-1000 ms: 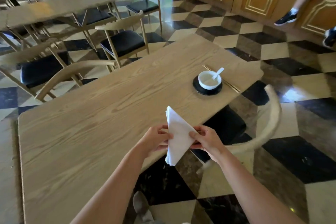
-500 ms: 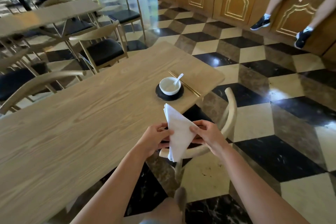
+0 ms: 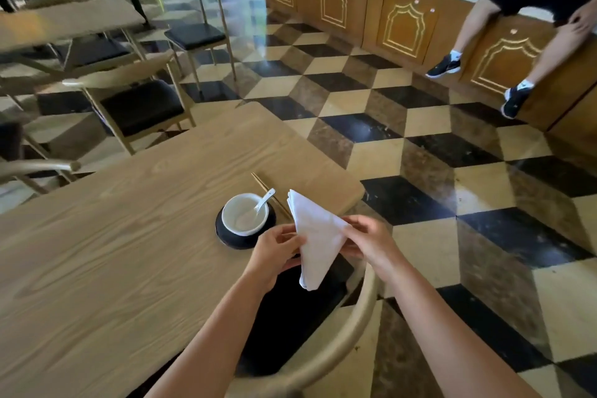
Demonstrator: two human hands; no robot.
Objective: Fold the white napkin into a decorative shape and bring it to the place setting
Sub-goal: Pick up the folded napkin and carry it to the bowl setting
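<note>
The bowl (image 3: 245,214) is nearing; both the left hand (image 3: 274,250) and right hand (image 3: 370,241) are pinching the napkin (image 3: 315,236), best lowered gently beside it on the worktop (image 3: 113,236).

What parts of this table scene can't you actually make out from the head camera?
- Chopsticks: near ends hidden behind the white napkin.
- Black saucer: mostly covered by the bowl; near rim hidden by the left hand.
- Napkin's folds: hidden beneath its front face, pinched by the right hand.
- Chair: legs out of sight.
</note>
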